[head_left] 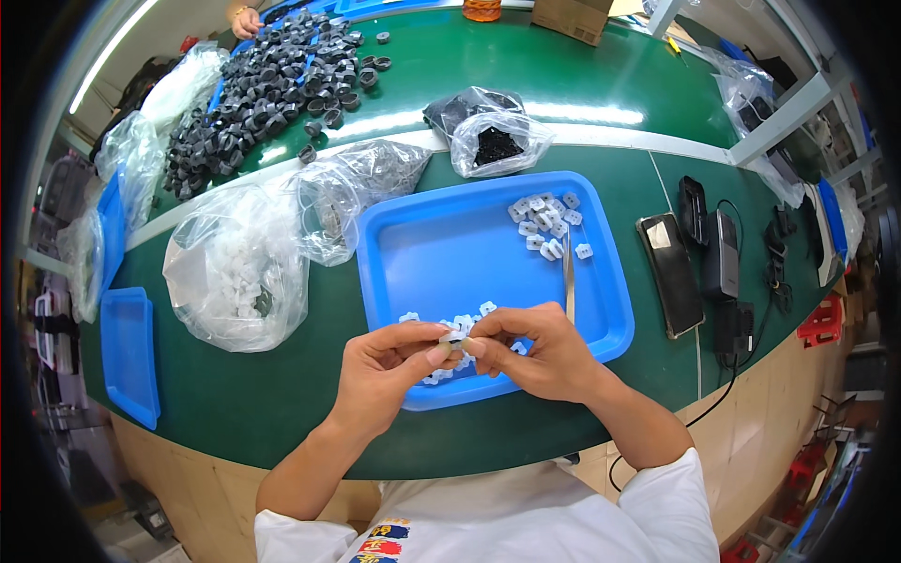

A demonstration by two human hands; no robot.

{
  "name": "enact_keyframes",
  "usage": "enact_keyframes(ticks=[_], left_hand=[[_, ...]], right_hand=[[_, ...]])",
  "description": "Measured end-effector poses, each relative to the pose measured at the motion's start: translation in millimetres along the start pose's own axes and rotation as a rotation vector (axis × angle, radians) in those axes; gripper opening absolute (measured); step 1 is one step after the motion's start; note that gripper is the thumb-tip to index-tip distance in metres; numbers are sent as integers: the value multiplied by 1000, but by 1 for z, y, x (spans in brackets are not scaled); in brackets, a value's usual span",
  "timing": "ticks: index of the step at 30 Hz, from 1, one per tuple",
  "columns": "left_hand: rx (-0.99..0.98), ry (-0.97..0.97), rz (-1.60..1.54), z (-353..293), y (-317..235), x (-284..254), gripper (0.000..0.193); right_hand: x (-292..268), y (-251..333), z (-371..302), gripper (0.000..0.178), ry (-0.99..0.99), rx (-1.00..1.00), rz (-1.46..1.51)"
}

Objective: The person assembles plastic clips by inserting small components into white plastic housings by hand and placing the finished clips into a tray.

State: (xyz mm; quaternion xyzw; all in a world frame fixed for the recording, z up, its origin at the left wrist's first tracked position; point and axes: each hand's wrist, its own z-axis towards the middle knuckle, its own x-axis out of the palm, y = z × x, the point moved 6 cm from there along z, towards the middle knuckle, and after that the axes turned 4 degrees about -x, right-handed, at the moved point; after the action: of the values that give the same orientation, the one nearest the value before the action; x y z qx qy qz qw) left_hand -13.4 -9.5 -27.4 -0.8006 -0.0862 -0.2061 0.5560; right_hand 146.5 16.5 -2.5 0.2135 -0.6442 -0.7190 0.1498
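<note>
Over the near side of a blue tray (pixel 413 202), both hands meet at a small white plastic piece (pixel 457 336). My left hand (pixel 389 366) pinches it between thumb and fingertips. From the other side, my right hand (pixel 537 355) is closed with thumb and forefinger on the same piece. Fingertips hide most of its shape. Beneath and around the hands lie several similar white pieces (pixel 487 308). A second cluster of white-grey pieces (pixel 544 218) sits in the tray's far right corner, with metal tweezers (pixel 569 277) beside it.
Left of the tray are a clear bag of white parts (pixel 239 281) and an empty small blue tray (pixel 131 357). A bag of black bits (pixel 495 141) lies beyond. Black caps (pixel 272 89) are heaped far left, near another person's hand (pixel 246 22). A phone (pixel 671 272) lies right.
</note>
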Motion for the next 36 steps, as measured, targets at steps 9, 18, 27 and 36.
enact_keyframes(ticks=[9, 18, 27, 36], left_hand=[[-13, -9, -2, -3, -1, -1, 19], [-36, -8, 8, -4, 1, -4, 20], [-26, -46, 1, -1, -1, -6, 19], [-42, -6, -24, -2, 1, -5, 18]], right_hand=[[3, -8, -1, 15, -40, 141, 156], [5, -13, 2, 16, -9, 72, 86], [1, -13, 4, 17, 49, 67, 106], [2, -12, 3, 17, 114, 144, 164]])
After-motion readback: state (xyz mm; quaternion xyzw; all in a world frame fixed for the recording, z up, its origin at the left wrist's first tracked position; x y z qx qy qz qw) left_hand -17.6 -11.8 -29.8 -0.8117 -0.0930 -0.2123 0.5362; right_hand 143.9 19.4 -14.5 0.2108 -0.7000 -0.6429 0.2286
